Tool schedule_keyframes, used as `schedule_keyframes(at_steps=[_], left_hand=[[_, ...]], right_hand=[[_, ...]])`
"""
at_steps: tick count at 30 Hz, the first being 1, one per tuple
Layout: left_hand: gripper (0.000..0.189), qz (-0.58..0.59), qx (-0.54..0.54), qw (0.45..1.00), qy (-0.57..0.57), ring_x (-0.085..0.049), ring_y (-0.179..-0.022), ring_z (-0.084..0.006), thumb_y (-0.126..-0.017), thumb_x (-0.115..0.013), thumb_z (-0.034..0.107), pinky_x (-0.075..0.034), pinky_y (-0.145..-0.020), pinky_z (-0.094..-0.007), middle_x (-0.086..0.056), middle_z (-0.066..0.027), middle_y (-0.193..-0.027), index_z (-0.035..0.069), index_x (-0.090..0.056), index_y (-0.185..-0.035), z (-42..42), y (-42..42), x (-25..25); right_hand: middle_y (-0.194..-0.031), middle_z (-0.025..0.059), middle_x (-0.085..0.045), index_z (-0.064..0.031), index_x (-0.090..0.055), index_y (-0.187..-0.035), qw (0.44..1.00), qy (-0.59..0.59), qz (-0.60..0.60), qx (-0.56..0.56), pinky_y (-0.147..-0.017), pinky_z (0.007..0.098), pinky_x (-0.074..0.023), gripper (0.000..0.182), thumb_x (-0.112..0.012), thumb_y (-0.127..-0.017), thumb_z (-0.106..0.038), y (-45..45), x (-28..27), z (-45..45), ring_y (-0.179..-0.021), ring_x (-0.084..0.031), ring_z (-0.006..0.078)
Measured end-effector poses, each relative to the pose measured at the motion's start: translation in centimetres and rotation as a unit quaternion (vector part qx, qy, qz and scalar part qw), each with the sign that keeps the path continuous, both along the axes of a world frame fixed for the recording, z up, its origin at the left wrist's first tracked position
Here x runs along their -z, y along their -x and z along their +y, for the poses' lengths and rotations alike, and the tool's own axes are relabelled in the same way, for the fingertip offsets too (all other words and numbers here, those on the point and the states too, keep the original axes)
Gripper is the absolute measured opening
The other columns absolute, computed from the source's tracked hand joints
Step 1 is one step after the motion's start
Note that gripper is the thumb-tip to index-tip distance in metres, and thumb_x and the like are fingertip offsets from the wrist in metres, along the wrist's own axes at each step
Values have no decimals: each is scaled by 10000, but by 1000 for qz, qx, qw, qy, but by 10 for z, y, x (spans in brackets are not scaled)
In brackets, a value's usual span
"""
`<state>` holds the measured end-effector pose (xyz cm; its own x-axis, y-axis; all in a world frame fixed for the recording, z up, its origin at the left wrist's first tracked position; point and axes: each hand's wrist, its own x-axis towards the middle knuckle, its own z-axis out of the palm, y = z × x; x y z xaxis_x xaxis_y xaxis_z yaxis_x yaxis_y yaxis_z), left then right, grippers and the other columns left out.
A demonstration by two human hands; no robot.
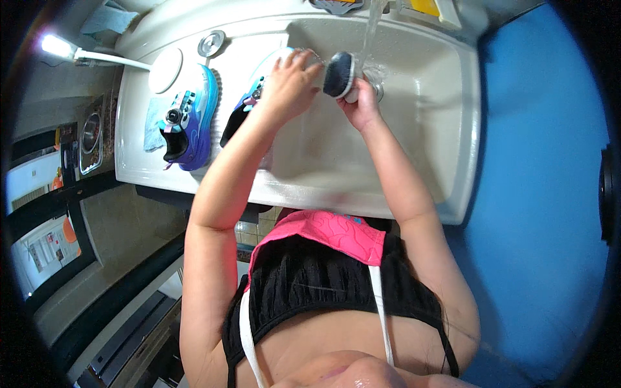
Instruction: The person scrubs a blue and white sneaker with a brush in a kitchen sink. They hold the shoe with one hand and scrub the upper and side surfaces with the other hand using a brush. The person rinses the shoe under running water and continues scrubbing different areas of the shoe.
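Note:
My right hand [361, 104] grips a scrub brush [338, 75] with dark bristles and a pale body, beside the stream of running water [372, 31] over the sink basin. To its left, my left hand [293, 85] is spread with its fingers apart, over the toe of a blue and purple sneaker [252, 92]. Whether the palm touches the shoe I cannot tell; my forearm hides part of it. Another blue, turquoise and purple sneaker [194, 126] lies farther left on the white ribbed drainboard, partly on a light blue cloth [154, 121].
A round metal sink strainer [211, 43] lies behind the sneakers. A lamp with a white arm [114, 59] and round white disc [166, 70] reaches over the left side. The sink's raised rim [473, 126] borders a blue surface [543, 145] at right.

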<state>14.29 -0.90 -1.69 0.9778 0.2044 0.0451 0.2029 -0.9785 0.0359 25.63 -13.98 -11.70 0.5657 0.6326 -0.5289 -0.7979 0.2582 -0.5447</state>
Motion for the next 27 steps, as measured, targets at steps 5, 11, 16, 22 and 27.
schedule_keyframes(at_steps=[5, 11, 16, 22, 27], left_hand=[[1074, 248, -188, 950, -33, -523, -1227, -480, -690, -788, 535, -473, -975, -551, -439, -321, -1410, 94, -280, -1527, 25, 28, -31], [766, 120, -182, 975, 36, -660, -972, -388, -668, -711, 226, -544, -854, -441, -622, -243, -1144, 13, -438, -1352, 43, 52, 1], [562, 40, -125, 989, 70, -659, -912, -396, -664, -732, 143, -531, -827, -461, -619, -223, -1086, 1, -513, -1162, 39, 58, 9], [502, 55, -133, 988, 58, -660, -902, -413, -657, -733, 92, -535, -822, -470, -611, -242, -1119, -3, -494, -1088, 34, 64, 13], [507, -29, -114, 992, 48, -652, -907, -423, -646, -741, 68, -536, -811, -467, -611, -252, -1136, 3, -466, -1066, 40, 70, 23]], right_hand=[[-1055, 59, -654, -169, -598, -1264, 815, 103, -565, 73, -709, 392, -557, 454, -628, -812, -137, 3, -8, 74, -943, -658, 239], [-950, 79, -661, -247, -689, -1186, 675, 174, -714, -72, -778, 376, -558, 462, -657, -760, -74, 56, -32, 31, -876, -670, 292], [-900, 107, -644, -205, -692, -1086, 568, 274, -764, -137, -683, 428, -531, 315, -632, -786, -127, 2, -63, 110, -792, -663, 293], [-901, 63, -652, -290, -727, -1080, 526, 158, -829, -105, -657, 418, -582, 294, -674, -807, -193, 37, -57, 55, -748, -699, 299], [-861, 25, -643, -354, -717, -1121, 400, 197, -885, -137, -638, 390, -582, 410, -697, -771, -140, -5, -55, 122, -749, -695, 261]])
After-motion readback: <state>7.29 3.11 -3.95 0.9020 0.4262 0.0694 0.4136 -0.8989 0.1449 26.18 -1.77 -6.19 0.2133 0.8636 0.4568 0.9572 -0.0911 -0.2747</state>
